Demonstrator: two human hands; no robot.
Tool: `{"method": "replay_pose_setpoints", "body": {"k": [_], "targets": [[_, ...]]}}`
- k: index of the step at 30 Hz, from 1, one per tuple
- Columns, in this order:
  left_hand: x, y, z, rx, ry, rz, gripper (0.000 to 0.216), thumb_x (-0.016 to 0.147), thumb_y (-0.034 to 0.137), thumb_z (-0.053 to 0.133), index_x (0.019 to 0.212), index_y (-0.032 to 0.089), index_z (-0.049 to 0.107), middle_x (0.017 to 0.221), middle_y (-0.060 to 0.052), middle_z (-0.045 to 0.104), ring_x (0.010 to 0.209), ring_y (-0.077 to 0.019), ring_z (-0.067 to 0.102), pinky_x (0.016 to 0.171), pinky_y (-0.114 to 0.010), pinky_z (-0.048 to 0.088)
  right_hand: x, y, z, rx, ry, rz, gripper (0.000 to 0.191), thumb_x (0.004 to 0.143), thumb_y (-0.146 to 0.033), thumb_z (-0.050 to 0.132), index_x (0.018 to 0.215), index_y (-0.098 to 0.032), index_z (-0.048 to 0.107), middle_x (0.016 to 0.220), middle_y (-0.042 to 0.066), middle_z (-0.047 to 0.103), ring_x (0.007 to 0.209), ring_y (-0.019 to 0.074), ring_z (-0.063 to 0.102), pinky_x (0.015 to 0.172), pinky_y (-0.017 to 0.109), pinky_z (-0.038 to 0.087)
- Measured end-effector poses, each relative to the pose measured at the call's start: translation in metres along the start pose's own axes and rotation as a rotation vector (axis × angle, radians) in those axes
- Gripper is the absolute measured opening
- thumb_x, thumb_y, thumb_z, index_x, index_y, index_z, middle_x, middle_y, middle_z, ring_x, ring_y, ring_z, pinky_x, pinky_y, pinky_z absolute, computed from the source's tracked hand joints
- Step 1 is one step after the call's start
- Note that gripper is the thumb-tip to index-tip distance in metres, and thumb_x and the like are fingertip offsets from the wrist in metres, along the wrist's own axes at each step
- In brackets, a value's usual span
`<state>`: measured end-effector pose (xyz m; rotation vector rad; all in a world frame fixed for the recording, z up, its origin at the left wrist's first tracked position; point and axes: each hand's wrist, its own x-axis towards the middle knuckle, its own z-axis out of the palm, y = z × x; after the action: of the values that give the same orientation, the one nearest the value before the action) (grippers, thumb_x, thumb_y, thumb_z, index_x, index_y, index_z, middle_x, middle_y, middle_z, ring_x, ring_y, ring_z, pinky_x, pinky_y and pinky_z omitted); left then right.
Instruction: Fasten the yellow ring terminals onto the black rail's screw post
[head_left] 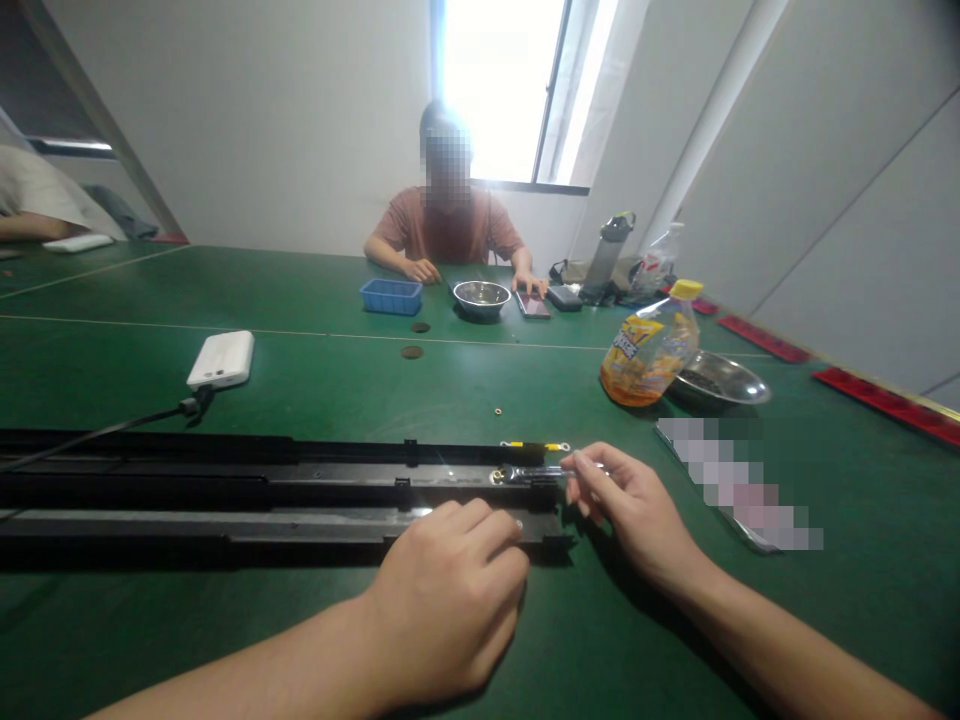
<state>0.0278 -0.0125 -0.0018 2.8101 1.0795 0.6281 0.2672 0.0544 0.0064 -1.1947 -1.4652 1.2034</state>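
A long black rail assembly [225, 490] lies across the green table [315, 390] in front of me. My left hand [450, 590] rests on its near right end, fingers curled and pinching something small that I cannot make out. My right hand [637, 505] is closed on a thin metal tool [540, 472] whose tip sits on a fitting on the rail's top. A short yellow-tipped wire piece [534, 446] lies just behind the rail. A small washer [498, 410] lies on the table farther back.
A white power bank [222, 360] with a cable sits at left. A tilted drink bottle [651, 345] and a steel bowl [718, 382] stand at right. Across the table a person [450, 235] sits behind a blue tray [391, 296], another steel bowl [481, 297] and a phone [532, 304].
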Motion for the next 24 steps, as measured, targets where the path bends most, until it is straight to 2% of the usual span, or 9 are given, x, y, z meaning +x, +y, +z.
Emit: {"method": "replay_pose_setpoints", "body": {"k": [15,24], "targets": [[-0.0003,0.0003,0.0005,-0.006,-0.008,-0.006,0.008,0.097,0.025,0.059,0.101,0.021,0.065,0.110,-0.007,0.067,0.092,-0.0258,0.058,0.076,-0.043,0.050,-0.0025,-0.0018,0.0007,-0.028,-0.004,0.001,0.043,0.096,-0.061,0.071,0.090,-0.019,0.070,0.069,0.000,0.066,0.058,0.0134,0.051,0.054,0.027,0.037],[0.0007,0.0009,-0.0003,-0.003,-0.006,-0.006,0.008,0.097,0.024,0.058,0.101,0.021,0.065,0.110,-0.007,0.067,0.090,-0.0255,0.058,0.075,-0.042,0.049,-0.0043,0.0028,0.0014,-0.004,-0.016,0.007,0.042,0.100,-0.060,0.067,0.090,-0.019,0.068,0.065,-0.004,0.053,0.057,0.0119,0.042,0.051,0.025,0.030]]}}
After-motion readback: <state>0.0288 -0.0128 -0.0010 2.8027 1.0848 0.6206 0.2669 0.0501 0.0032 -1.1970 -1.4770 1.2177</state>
